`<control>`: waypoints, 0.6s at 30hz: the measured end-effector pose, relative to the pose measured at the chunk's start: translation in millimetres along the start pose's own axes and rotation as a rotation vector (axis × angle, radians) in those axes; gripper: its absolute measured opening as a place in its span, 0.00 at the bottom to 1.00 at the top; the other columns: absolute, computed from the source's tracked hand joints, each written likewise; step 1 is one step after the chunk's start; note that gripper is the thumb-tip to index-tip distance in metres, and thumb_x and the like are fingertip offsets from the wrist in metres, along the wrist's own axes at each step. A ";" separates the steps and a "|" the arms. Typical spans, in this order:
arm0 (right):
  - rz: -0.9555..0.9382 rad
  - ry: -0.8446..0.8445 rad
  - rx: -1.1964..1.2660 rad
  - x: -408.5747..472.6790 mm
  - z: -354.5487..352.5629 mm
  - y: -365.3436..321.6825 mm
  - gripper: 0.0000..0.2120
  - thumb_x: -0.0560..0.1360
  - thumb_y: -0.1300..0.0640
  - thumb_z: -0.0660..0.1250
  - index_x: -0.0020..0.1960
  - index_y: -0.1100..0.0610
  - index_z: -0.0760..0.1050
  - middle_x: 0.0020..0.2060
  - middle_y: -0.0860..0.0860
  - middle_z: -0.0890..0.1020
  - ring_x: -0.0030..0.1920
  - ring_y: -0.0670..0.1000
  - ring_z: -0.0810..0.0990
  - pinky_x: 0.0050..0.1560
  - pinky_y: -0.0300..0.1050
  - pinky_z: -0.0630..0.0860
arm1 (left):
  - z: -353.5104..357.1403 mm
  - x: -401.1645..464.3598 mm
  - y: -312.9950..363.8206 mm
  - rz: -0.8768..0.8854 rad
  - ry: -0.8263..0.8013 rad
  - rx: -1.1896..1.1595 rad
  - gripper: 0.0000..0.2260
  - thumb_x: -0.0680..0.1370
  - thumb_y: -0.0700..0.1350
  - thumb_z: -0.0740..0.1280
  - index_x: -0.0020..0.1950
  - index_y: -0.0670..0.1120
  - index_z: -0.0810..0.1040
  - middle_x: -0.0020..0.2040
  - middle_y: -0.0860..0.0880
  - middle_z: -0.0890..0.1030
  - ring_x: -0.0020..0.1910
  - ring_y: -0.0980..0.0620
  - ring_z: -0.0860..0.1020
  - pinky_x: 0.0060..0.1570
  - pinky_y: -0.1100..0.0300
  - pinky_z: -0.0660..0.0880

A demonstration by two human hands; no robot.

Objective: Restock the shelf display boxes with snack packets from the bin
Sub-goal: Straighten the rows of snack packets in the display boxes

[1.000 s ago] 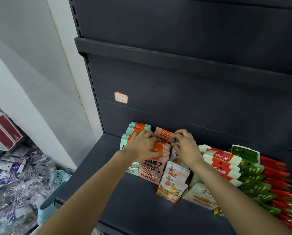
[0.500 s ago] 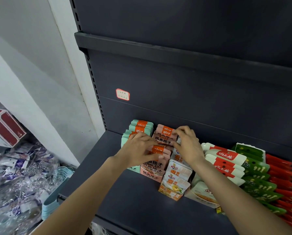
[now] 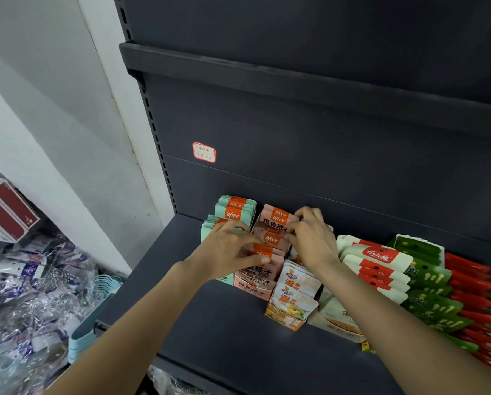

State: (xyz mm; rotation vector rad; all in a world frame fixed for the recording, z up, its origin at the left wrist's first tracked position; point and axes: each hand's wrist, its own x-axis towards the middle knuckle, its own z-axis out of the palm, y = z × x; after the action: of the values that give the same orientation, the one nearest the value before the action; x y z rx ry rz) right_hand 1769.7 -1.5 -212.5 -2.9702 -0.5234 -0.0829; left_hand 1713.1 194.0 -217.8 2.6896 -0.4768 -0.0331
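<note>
A pink display box [image 3: 255, 283] on the dark shelf [image 3: 227, 337] holds a row of pink snack packets [image 3: 275, 220] with orange tags. My left hand [image 3: 233, 252] lies over the front packets, its fingers curled on them. My right hand [image 3: 312, 238] pinches the right edge of the packets at the back of the row. A mint-green box of packets [image 3: 233, 212] stands just left of the pink one. An orange and white box of packets [image 3: 292, 300] stands at its right, partly under my right forearm.
Further right lie rows of white-and-red packets [image 3: 378, 260], green packets [image 3: 429, 283] and red packets [image 3: 472, 283]. A stack of teal baskets [image 3: 90, 317] stands below the shelf at left, beside clear-wrapped goods [image 3: 25, 295]. A red and white carton [image 3: 5, 212] sits at far left.
Both hands have stayed on the pink packets. The left hand has slid slightly forward along the row, and the back packets now stand more upright. The view has shifted a little.
</note>
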 end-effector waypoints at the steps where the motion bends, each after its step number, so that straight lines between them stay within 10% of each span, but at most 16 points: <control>1: 0.011 0.005 0.005 0.1 0.2 -1.0 0.12 0.77 0.53 0.65 0.59 0.53 0.78 0.62 0.48 0.69 0.64 0.49 0.63 0.60 0.51 0.71 | 0.8 -0.2 -0.8 -0.004 -0.004 0.006 0.33 0.69 0.72 0.48 0.63 0.57 0.76 0.58 0.54 0.75 0.65 0.57 0.65 0.65 0.56 0.58; 18: 0.008 0.059 0.121 -6.2 -8.0 0.0 0.08 0.77 0.62 0.62 0.53 0.53 0.74 0.52 0.49 0.78 0.60 0.50 0.69 0.49 0.48 0.74 | -0.5 -1.9 0.4 -0.014 0.001 -0.024 0.29 0.71 0.71 0.53 0.62 0.56 0.77 0.56 0.55 0.77 0.63 0.58 0.65 0.65 0.57 0.58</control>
State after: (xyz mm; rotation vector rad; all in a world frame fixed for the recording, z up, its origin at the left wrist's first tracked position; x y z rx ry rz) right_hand 1763.6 -4.7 -205.0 -2.8424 -0.4912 -0.1331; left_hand 1711.2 194.6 -217.2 2.6693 -0.4548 -0.0409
